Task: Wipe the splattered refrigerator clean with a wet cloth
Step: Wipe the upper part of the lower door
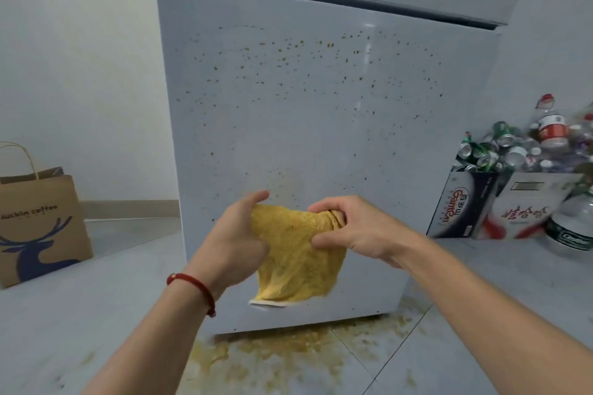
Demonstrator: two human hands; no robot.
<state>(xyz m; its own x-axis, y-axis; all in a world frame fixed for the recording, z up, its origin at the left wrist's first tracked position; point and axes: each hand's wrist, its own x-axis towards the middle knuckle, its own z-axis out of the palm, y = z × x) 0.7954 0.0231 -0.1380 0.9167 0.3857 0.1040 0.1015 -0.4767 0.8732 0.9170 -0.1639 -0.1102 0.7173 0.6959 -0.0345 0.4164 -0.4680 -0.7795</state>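
A pale grey refrigerator (pixel 321 125) fills the middle of the view, its lower door dotted with many small brown-yellow splatters. In front of the door's lower part hangs a yellow cloth (pixel 295 260), stained and limp, with a white edge at the bottom. My left hand (pixel 237 234) grips the cloth's upper left part. My right hand (pixel 349 228) pinches the bunched upper right corner. Both hands hold the cloth a little away from the door, spread between them.
Yellow-brown spill (pixel 282 359) covers the floor tiles below the fridge's front. A brown paper bag (pixel 38 221) stands at the left by the wall. Cardboard boxes (pixel 465 205) with empty cans and plastic bottles (pixel 552 125) crowd the right side.
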